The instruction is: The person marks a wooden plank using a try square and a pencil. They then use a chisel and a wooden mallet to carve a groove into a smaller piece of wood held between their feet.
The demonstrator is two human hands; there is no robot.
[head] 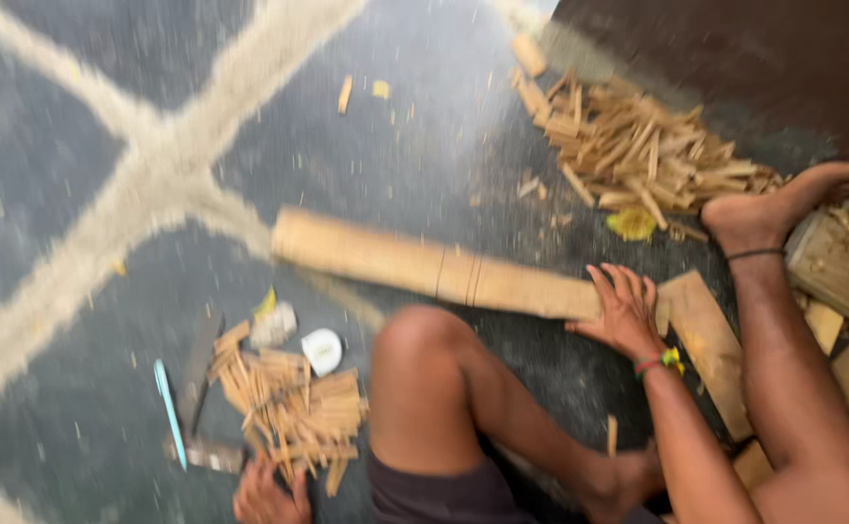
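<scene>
Head view: the long bamboo slab point(424, 267) lies flat across the floor point(75, 116), and the right hand point(623, 312) presses on its near end, fingers spread flat, clasping nothing. At seven o'clock from the slab sits a pile of split sticks point(293, 408), with the left hand point(269, 497) touching its near edge; blur hides its grip. A bigger stick heap point(638, 150) lies at one o'clock, beside a bare foot point(783, 209).
</scene>
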